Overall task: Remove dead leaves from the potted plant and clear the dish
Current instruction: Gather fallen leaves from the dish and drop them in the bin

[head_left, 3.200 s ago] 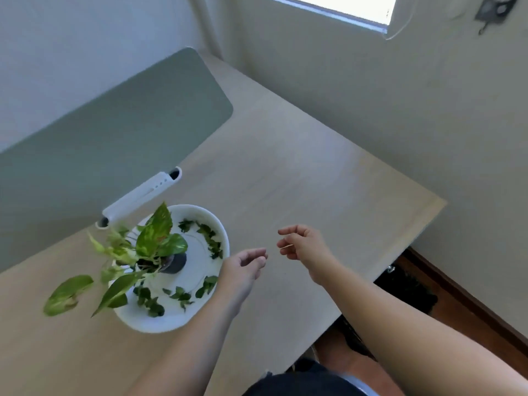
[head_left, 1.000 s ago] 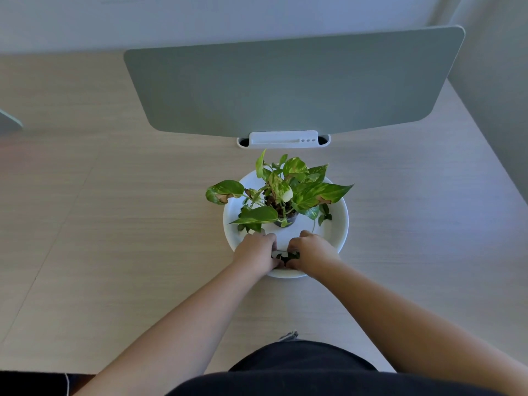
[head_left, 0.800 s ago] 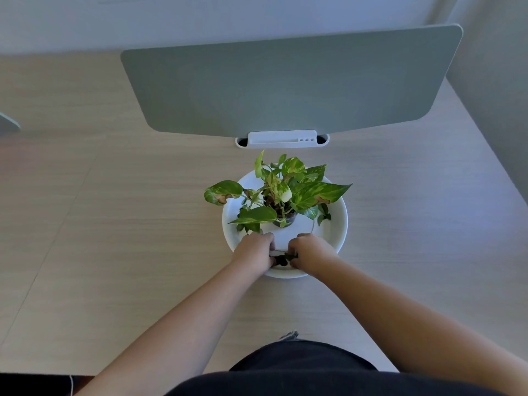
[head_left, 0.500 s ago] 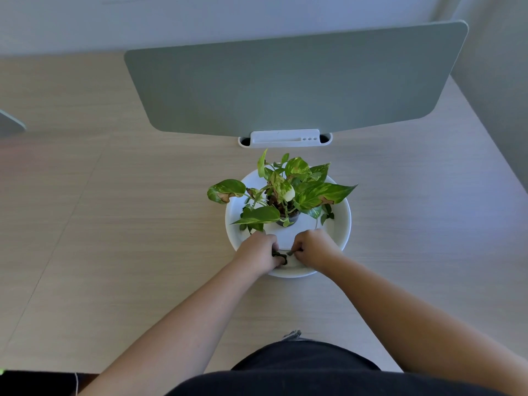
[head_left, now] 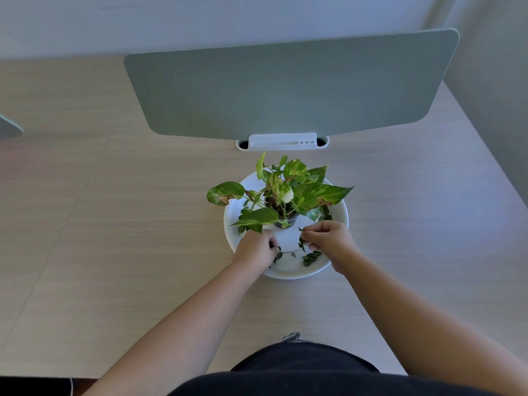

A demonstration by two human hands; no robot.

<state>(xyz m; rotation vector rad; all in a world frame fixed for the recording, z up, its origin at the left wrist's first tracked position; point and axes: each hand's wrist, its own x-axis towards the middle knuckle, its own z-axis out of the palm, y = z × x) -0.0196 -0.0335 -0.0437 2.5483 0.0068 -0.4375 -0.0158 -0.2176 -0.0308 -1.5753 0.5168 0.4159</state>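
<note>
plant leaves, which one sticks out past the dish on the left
The round leaf with a brown patch; it overhangs the dish rim, while the others stay above it.

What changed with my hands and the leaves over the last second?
The hands moved apart: the right hand rose toward the pot pinching fallen leaves, and the left hand slid left, holding a clump. The potted plant and white dish stayed put.

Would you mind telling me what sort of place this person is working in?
Probably an office workstation: a light wood desk carries a grey-green divider panel held in a white clamp, with plain walls behind. A potted plant sits in a white dish on it.
</note>
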